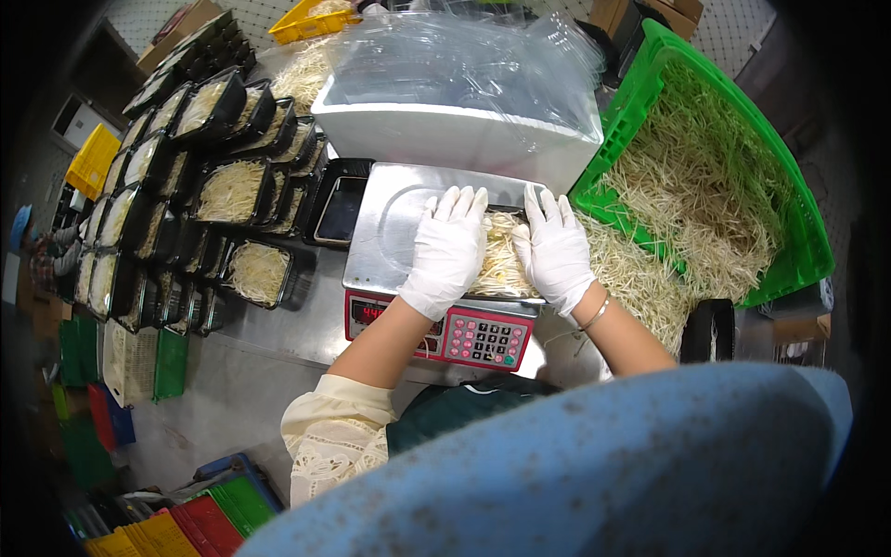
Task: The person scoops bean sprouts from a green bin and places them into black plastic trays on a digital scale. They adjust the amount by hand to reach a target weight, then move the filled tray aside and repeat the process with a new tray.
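Note:
A black plastic tray of bean sprouts (502, 261) rests on the steel pan of a red digital scale (390, 230). My left hand (449, 247), in a white glove, lies over the tray's left side, and my right hand (555, 247), gloved too, lies over its right side. Both palms face down and touch the sprouts or the tray's edge; whether the fingers grip is hidden. Red digits glow on the scale's display, partly behind my left wrist. Beside the scale pan stand empty black trays (341, 202). Loose bean sprouts (637, 278) are heaped right of my right hand.
Filled black trays (233, 191) stand stacked on the left of the steel table (278, 334). Behind the scale is a white foam box (452, 136) with clear plastic lids (473, 63). A green crate (800, 230) of sprouts tilts at the right. Another person (49, 254) is at far left.

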